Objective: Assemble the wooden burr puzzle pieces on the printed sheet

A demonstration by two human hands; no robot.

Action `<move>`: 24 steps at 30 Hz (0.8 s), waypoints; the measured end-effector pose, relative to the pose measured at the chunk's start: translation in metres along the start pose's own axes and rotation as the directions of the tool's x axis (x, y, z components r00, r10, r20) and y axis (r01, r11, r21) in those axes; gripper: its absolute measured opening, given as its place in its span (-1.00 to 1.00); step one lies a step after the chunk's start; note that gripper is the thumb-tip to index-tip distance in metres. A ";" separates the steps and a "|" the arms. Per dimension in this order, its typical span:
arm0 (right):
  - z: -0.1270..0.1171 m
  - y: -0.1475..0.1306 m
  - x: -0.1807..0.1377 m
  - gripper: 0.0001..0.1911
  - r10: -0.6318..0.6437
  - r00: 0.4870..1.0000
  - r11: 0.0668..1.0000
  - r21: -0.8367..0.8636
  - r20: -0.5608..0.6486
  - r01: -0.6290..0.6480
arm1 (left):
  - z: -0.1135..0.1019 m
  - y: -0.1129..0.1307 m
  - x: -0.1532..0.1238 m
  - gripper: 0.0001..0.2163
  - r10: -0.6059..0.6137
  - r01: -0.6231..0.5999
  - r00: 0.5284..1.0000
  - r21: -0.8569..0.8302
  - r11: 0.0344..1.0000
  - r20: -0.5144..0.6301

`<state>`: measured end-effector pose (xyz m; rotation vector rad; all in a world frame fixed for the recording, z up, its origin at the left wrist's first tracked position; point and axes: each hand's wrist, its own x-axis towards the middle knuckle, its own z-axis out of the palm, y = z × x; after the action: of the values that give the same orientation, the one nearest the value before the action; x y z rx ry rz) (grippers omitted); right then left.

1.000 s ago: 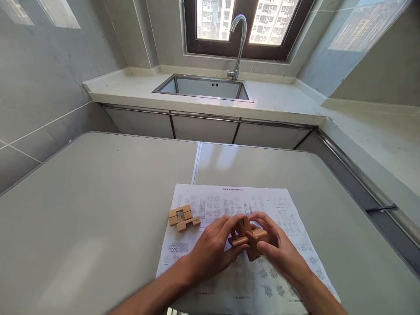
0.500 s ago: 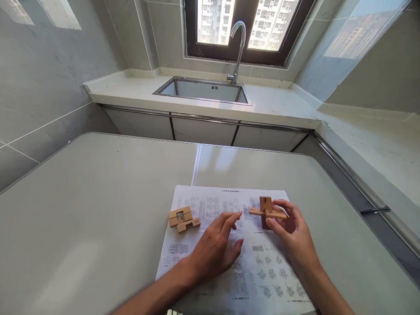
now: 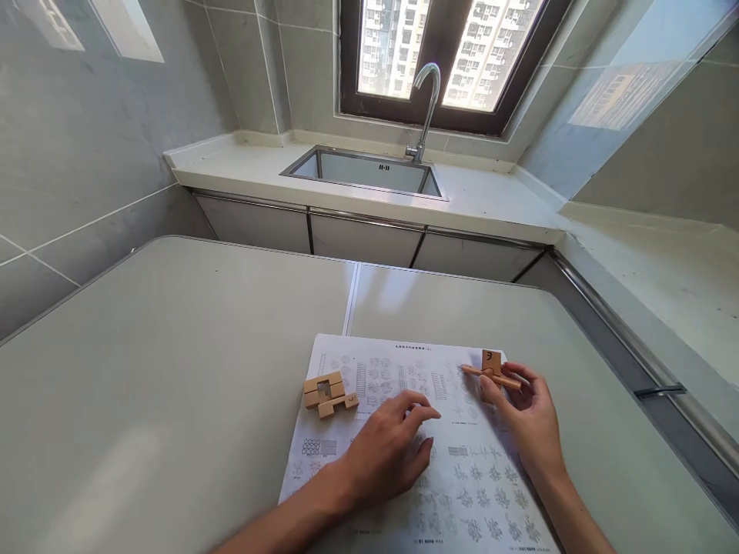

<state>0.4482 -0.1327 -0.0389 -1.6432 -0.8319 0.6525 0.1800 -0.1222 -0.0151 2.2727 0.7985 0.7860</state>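
Right hand (image 3: 528, 412) pinches the crossed wooden pieces (image 3: 492, 361) at the sheet's (image 3: 479, 432) one o'clock, apparently keeping them together. Left hand's (image 3: 396, 438) fingers are spread, unloaded.

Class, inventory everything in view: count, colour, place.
Table: one, pale grey, foreground
Printed sheet: one, white, on table
Wooden block cluster: one, tan, sheet's upper left
Crossed wooden pieces: one assembly, brown, sheet's upper right
Walls: at least three, grey, left, back, right
Counter: one, off-white, beyond table
Sink: one, grey, in counter
Faucet: one, silver, behind sink
Window: one, dark-framed, back wall
Buildings: several, pale, outside window
Cabinet fronts: several, grey, under counter
Left hand: one, bare, over sheet
Right hand: one, bare, holding crossed pieces
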 end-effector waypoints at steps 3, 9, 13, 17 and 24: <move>0.000 0.002 0.001 -0.30 -0.011 1.000 1.000 -0.016 0.004 0.011 | 0.001 -0.001 0.000 -0.67 0.005 -0.005 1.000 0.006 1.000 -0.001; 0.002 0.001 0.002 -0.30 -0.085 0.996 0.996 -0.019 0.020 0.086 | 0.002 0.000 -0.002 -0.71 0.027 -0.027 0.999 0.041 0.999 -0.021; 0.003 -0.004 -0.001 -0.33 -0.147 0.989 0.987 -0.075 -0.035 0.144 | 0.002 0.003 -0.004 -0.73 0.092 -0.086 0.995 0.121 0.989 -0.049; 0.002 -0.020 -0.010 -0.47 -0.326 0.931 0.939 -0.174 -0.167 0.298 | -0.013 0.010 0.000 -0.81 0.213 -0.200 0.977 0.219 0.955 -0.035; 0.009 -0.034 -0.037 -0.95 -0.666 0.743 0.713 -0.238 0.066 0.660 | -0.076 0.002 -0.001 -0.80 0.093 -0.054 0.990 0.318 0.947 -0.109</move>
<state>0.4128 -0.1526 -0.0083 -1.4085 -1.4378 0.0089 0.1284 -0.0990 0.0352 2.5679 0.9581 0.8931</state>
